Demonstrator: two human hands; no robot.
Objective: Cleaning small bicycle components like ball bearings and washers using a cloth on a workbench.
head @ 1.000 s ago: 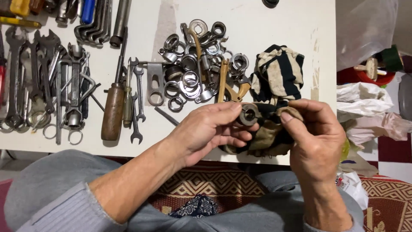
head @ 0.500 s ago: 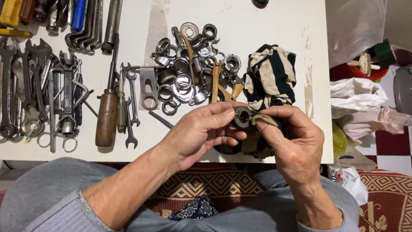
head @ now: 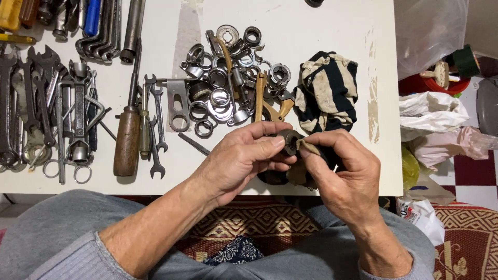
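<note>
My left hand [head: 239, 162] grips a small dark metal ring [head: 288, 142] between thumb and fingers, just above the front edge of the white table [head: 311, 31]. My right hand [head: 345, 173] pinches a dirty tan rag [head: 306, 155] and presses it against the ring. The rag hangs down under both hands. A black and cream striped cloth [head: 327, 91] lies on the table right behind my hands.
A heap of metal rings and bearings [head: 223, 88] lies behind my left hand. Wrenches [head: 155, 124], a wooden-handled screwdriver [head: 127, 140] and more spanners [head: 36, 109] cover the left. Plastic bags [head: 430, 119] sit on the floor at right.
Both hands with the ring and rag have stayed together at the table's front edge; the right fingers shifted the rag on the ring. The view moved slightly.
</note>
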